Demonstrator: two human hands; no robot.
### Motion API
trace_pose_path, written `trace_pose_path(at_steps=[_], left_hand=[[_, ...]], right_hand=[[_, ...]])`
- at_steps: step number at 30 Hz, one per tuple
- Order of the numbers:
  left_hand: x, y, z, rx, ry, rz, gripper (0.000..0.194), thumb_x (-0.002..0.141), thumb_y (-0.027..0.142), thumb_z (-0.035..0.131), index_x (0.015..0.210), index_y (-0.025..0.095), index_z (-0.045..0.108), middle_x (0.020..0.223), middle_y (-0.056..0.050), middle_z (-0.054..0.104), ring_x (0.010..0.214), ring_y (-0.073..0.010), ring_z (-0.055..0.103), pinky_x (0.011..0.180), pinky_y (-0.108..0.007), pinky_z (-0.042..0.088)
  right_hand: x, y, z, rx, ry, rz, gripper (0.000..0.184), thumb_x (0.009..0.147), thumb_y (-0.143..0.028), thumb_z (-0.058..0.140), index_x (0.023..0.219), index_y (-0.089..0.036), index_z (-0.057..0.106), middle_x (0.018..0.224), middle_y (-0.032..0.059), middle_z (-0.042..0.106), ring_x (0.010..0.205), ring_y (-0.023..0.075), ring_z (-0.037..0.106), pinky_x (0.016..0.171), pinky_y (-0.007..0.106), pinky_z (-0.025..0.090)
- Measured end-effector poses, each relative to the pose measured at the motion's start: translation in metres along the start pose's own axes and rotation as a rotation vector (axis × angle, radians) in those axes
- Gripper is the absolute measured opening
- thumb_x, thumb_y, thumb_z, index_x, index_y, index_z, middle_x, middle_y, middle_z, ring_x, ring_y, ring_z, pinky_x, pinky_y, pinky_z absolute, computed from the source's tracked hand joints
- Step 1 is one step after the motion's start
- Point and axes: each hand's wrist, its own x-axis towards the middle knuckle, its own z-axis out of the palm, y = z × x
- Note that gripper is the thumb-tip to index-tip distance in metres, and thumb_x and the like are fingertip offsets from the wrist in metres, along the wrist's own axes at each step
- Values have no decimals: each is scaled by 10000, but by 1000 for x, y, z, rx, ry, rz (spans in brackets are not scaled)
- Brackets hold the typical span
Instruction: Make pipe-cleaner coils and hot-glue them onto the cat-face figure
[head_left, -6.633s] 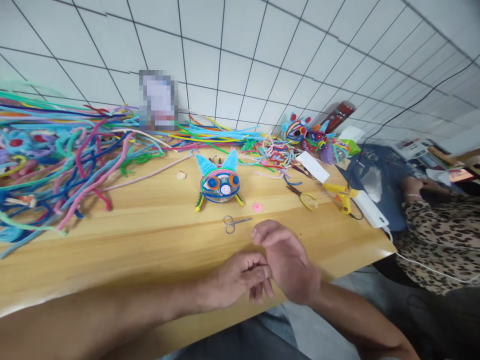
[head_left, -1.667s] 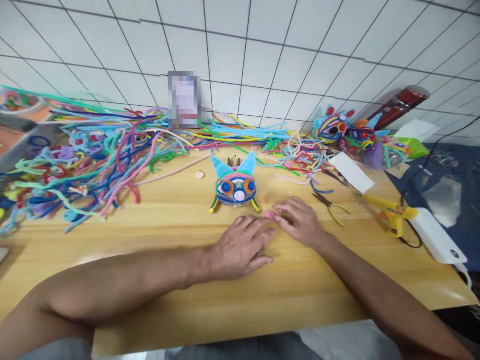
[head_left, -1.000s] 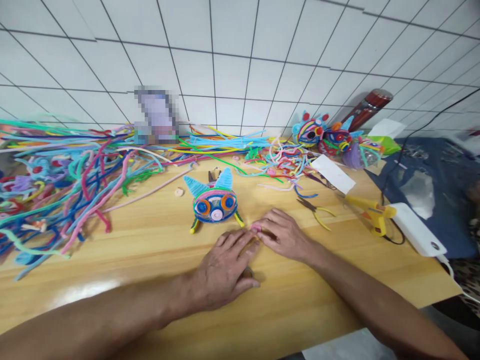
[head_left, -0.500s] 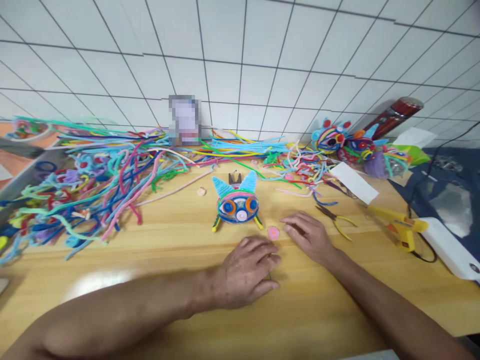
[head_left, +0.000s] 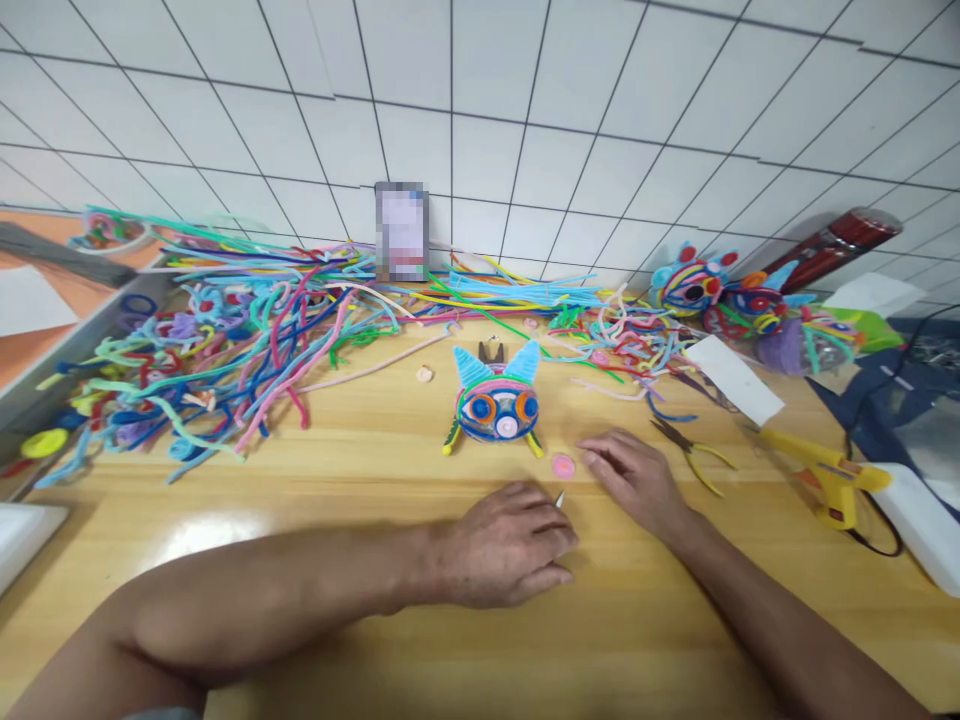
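My left hand [head_left: 517,548] lies low over the tabletop with its fingers curled. A small pointed metal tip [head_left: 560,498] sticks out past its fingers; the rest of that tool is hidden. My right hand [head_left: 637,482] rests on the table with fingers loosely bent and a little apart, nothing visible in them. Just left of its fingertips lies a pink coiled disc [head_left: 563,466]. Behind my hands stands a pipe-cleaner animal figure [head_left: 497,405] with light blue pointed ears, orange-and-blue eyes and yellow-tipped legs.
Loose pipe cleaners [head_left: 277,340] are heaped at left and along the wall. Yellow-handled pliers [head_left: 701,455] and a yellow glue gun [head_left: 836,480] lie at right. Finished figures [head_left: 690,285], a red thermos [head_left: 836,245] and a propped phone [head_left: 403,232] stand at the back.
The camera has turned slightly left, so the scene sits further right. Both hands keep nearly the same places on the table. The metal tip now shows past my left fingers.
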Motion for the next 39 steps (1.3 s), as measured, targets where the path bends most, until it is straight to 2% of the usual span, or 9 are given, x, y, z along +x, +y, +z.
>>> trace_pose_path(at_steps=[7, 10, 14, 21, 24, 27, 30, 33, 39], left_hand=[[-1, -2, 5, 4, 35, 23, 354, 1076, 432, 553, 1181, 122, 687, 1056, -97, 787, 1042, -247, 700, 975, -389, 515], [-1, -2, 6, 7, 41, 20, 333, 1068, 427, 565, 1149, 128, 686, 1036, -91, 784, 1010, -245, 695, 944, -388, 516], [-1, -3, 7, -1, 24, 22, 320, 1068, 430, 564, 1130, 138, 682, 1041, -95, 782, 1021, -246, 693, 955, -391, 510], [-1, -1, 9, -29, -6, -37, 312, 1048, 446, 598, 1138, 157, 671, 1118, -95, 772, 1050, -239, 688, 973, -382, 493], [2, -1, 9, -70, -31, -92, 284, 1016, 431, 653, 1111, 164, 670, 1112, -97, 761, 1058, -238, 676, 987, -381, 478], [4, -3, 10, -87, -50, -104, 250, 1022, 426, 644, 1079, 185, 672, 1094, -98, 757, 1077, -239, 660, 1003, -387, 459], [5, -5, 10, -79, -66, -72, 267, 1031, 449, 628, 1071, 190, 678, 1077, -88, 757, 1076, -238, 650, 998, -390, 447], [4, -6, 9, -49, -65, -38, 290, 1022, 463, 644, 1063, 179, 682, 1078, -86, 753, 1055, -236, 643, 964, -393, 443], [0, -6, 5, -9, -34, 28, 296, 1044, 440, 602, 1030, 158, 691, 1119, -90, 731, 1071, -251, 612, 904, -425, 420]], right_hand=[[1, -3, -1, 18, 0, 10, 62, 992, -192, 664, 971, -243, 692, 794, 6, 730, 708, 164, 687, 636, 294, 527], [2, -4, -1, 32, 19, 27, 175, 977, -200, 670, 821, -245, 607, 701, -16, 654, 635, 149, 623, 603, 289, 485], [2, -5, 0, 29, 45, 69, 218, 982, -196, 637, 779, -245, 574, 674, -22, 619, 611, 142, 590, 581, 284, 449], [10, -6, -7, 50, 50, 257, 202, 985, -303, 609, 799, -241, 657, 692, -10, 675, 612, 158, 612, 591, 290, 483], [35, 1, -18, -26, 47, 256, 201, 991, -342, 607, 842, -241, 697, 722, 0, 709, 647, 171, 632, 633, 301, 495], [78, 13, -20, -156, 7, 176, 195, 996, -347, 597, 914, -239, 737, 797, 31, 753, 732, 199, 674, 714, 329, 508], [127, 27, -7, -312, -96, 165, 221, 1005, -313, 564, 1015, -231, 769, 989, 77, 808, 906, 245, 726, 835, 372, 525], [166, 37, 13, -431, -175, 211, 260, 1007, -277, 538, 1057, -221, 787, 1083, 102, 817, 1019, 280, 731, 875, 389, 517], [207, 53, 40, -556, -255, 294, 266, 992, -344, 573, 1041, -234, 810, 1097, 110, 817, 1052, 301, 713, 836, 374, 496]])
